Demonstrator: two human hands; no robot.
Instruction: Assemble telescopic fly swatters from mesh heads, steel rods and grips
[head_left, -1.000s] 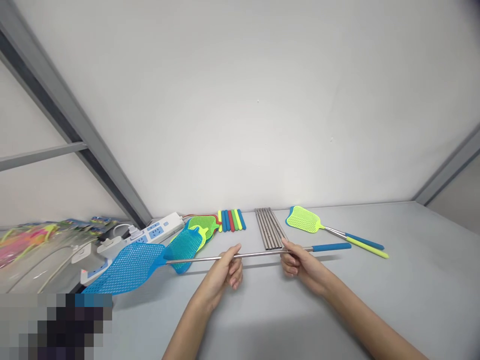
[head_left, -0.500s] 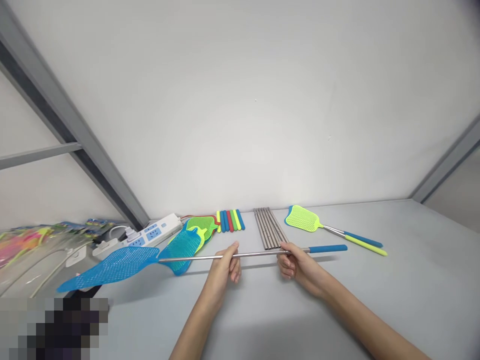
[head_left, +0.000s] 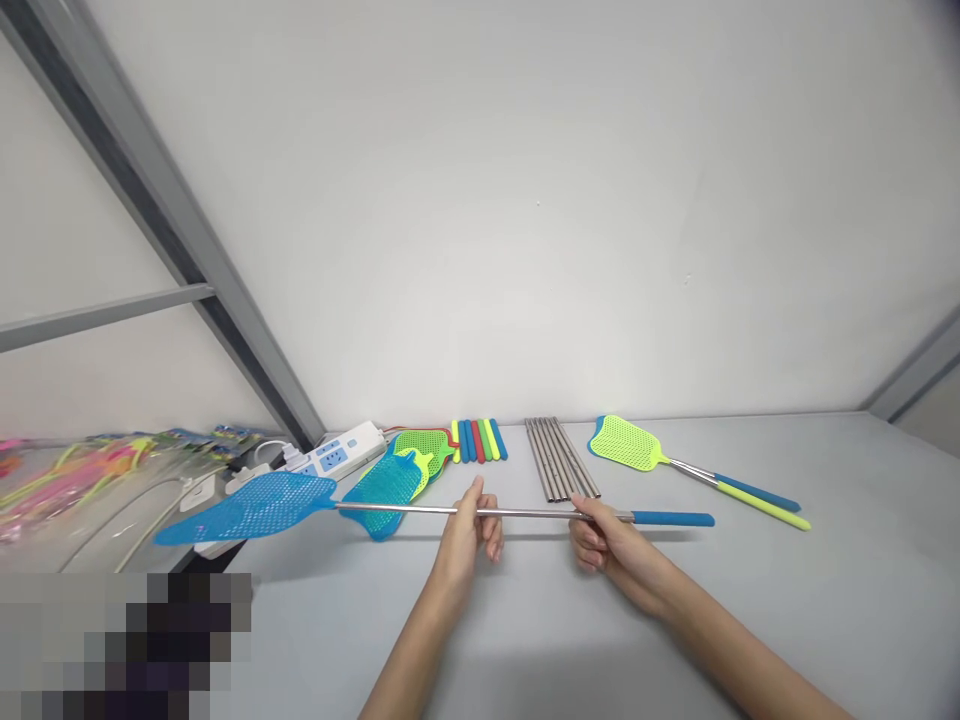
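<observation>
A blue fly swatter (head_left: 259, 505) with an extended metal rod is held level above the table, its mesh head at the left and its blue grip at the right. My left hand (head_left: 469, 530) pinches the rod near its middle between thumb and fingers. Closer to the grip, my right hand (head_left: 604, 535) is closed on the rod. Beyond my hands lie several loose metal rods (head_left: 559, 460) side by side. To their left is a row of coloured grip sleeves (head_left: 478, 440). Loose swatter heads (head_left: 386, 490) overlap behind the held swatter.
Two swatters, the upper one with a yellow-green head (head_left: 628, 443), lie at the right. A white power strip (head_left: 349, 448) with plugs and cables stands at the left, beside plastic-bagged goods (head_left: 75, 490). A white wall (head_left: 540, 250) rises behind the grey table (head_left: 750, 600).
The whole view has shifted, so things sit further right in the picture. The swatter's head appears slightly raised and the rod more level. Both hands keep their hold on the rod.
</observation>
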